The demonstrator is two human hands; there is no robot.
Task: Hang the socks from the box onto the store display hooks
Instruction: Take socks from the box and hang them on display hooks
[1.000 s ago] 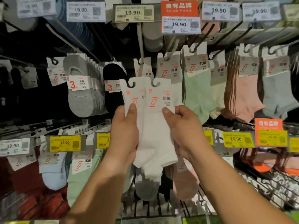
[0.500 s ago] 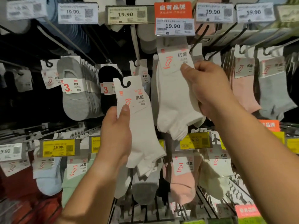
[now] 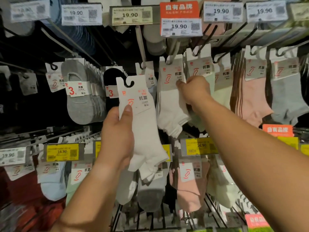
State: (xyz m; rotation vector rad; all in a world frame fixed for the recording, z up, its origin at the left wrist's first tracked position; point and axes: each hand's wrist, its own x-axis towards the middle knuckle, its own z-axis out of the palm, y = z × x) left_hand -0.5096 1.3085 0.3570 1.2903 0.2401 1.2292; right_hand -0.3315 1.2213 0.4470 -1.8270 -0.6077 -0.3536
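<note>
Your left hand (image 3: 117,131) grips the spare white sock pack (image 3: 142,124) upright, while your right hand (image 3: 194,89) pinches the hung pack (image 3: 172,91) just up-right, so the hook (image 3: 172,56) sits nearer your right.

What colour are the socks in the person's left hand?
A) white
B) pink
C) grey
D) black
A: the left hand grips a pack of white socks by its card, thumb pressed on the front.
</note>
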